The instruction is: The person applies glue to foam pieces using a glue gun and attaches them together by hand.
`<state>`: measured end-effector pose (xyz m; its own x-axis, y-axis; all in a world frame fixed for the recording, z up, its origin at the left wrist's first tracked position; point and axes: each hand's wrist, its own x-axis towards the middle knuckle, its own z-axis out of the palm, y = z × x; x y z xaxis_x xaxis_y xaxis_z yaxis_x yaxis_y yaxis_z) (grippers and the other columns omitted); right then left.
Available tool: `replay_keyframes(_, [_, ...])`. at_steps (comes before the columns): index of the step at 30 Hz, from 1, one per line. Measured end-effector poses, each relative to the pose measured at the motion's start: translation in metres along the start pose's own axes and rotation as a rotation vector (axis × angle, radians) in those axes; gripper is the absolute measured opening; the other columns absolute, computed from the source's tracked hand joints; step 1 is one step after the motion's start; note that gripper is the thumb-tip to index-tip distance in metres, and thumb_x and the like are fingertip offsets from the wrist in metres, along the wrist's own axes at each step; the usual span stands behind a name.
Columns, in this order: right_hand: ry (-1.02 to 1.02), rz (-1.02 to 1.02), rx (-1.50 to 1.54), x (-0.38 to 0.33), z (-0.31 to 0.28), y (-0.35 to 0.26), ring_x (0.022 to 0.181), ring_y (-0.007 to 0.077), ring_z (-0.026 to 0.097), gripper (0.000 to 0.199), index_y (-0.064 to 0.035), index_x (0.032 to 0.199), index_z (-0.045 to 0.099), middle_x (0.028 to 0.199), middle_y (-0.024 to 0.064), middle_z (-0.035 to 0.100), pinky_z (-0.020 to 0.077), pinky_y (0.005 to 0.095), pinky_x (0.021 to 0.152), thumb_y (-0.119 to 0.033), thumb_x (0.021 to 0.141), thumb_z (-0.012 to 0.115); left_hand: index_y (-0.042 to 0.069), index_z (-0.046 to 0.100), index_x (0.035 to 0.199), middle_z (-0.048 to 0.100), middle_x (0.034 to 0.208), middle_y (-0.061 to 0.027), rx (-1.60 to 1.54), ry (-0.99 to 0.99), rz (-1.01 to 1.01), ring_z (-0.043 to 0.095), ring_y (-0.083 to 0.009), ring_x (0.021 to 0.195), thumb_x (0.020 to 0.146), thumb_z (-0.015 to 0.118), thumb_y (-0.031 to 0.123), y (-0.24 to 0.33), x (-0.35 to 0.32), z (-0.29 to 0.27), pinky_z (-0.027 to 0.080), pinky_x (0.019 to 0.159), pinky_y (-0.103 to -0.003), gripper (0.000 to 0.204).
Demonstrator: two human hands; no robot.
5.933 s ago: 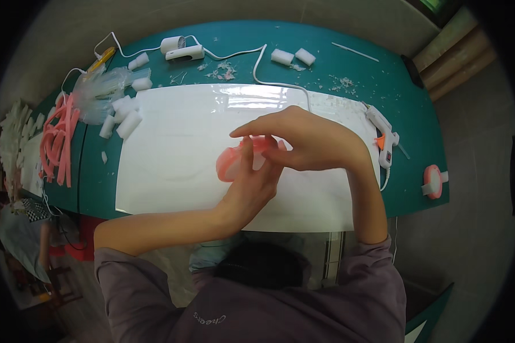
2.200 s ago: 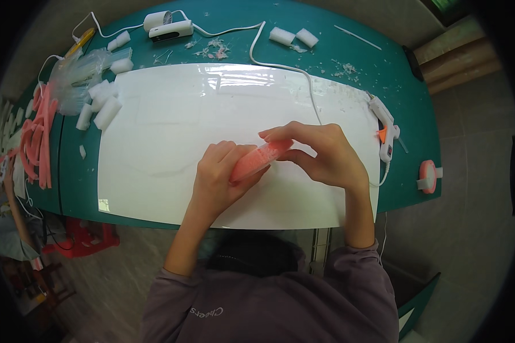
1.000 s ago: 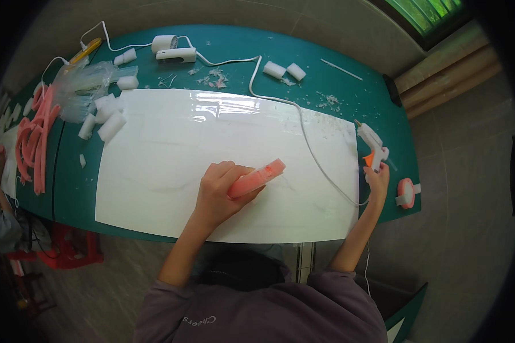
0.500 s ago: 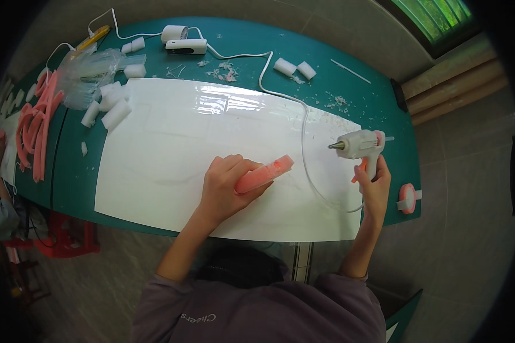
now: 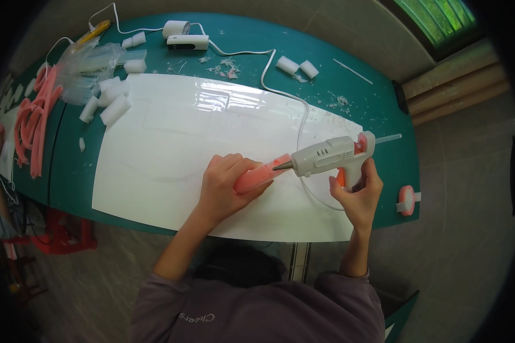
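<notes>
Looking down from the head camera, 1 teal table carries 1 glossy white sheet that covers most of its middle. The left hand is closed around 1 pink foam piece, fingers wrapped over its near end, pressing it against the sheet so that its far end points right. The right hand is clenched on the grip of 1 white glue gun with orange parts at the trigger and rear; 1 clear glue stick pokes out of its back. The gun's metal nozzle points left and touches the tip of the foam piece. 1 white cord runs from the gun across the sheet to the far edge of the table, where 1 white plug block lies.

At the far left, a bundle of long pink foam strips lies on the table; their number is hard to tell. Beside them are 1 clear plastic bag and about 5 short white foam blocks. 2 more white foam blocks sit near the far edge, with scraps of trimmings scattered around. 1 small pink roll rests at the table's right edge, just beside the right hand.
</notes>
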<state>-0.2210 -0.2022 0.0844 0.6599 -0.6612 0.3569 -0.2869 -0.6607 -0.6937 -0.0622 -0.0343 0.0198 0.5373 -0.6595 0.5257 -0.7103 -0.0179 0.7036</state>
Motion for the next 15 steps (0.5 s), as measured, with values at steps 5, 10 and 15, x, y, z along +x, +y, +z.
replay_keyframes(5, [0.003, -0.045, -0.084, 0.0032, -0.0008, 0.0006, 0.051, 0.0069, 0.049, 0.038, 0.0001, 0.086, 0.050, 0.063, 0.0052, 0.053, 0.0415, 0.0194, 0.048, -0.012, 0.057, 0.072, 0.008, 0.060, 0.077, 0.052, 0.065, -0.0031, -0.012, 0.005, 0.004, 0.045, -0.0212, 0.058, 0.061, 0.075, 0.019, -0.0013, 0.0001, -0.0003, 0.035, 0.055, -0.032, 0.024])
replay_keyframes(10, [0.028, -0.048, -0.061, 0.0033, -0.0018, 0.0007, 0.049, 0.0052, 0.047, 0.036, 0.0002, 0.086, 0.050, 0.063, 0.0041, 0.053, 0.0397, 0.0179, 0.045, -0.010, 0.058, 0.070, 0.009, 0.060, 0.077, 0.052, 0.065, -0.0031, -0.014, 0.005, 0.006, 0.045, -0.0209, 0.058, 0.061, 0.075, 0.019, -0.0025, -0.0009, -0.0004, 0.034, 0.055, -0.031, 0.024])
replay_keyframes(15, [0.028, -0.038, -0.039, 0.0029, -0.0036, 0.0021, 0.051, 0.0037, 0.047, 0.035, 0.0008, 0.087, 0.050, 0.063, 0.0033, 0.054, 0.0397, 0.0172, 0.046, -0.008, 0.059, 0.069, 0.008, 0.059, 0.075, 0.052, 0.064, -0.0030, -0.013, 0.010, 0.016, 0.046, -0.0207, 0.056, 0.061, 0.075, 0.019, -0.0017, 0.0000, 0.0002, 0.034, 0.056, -0.031, 0.024])
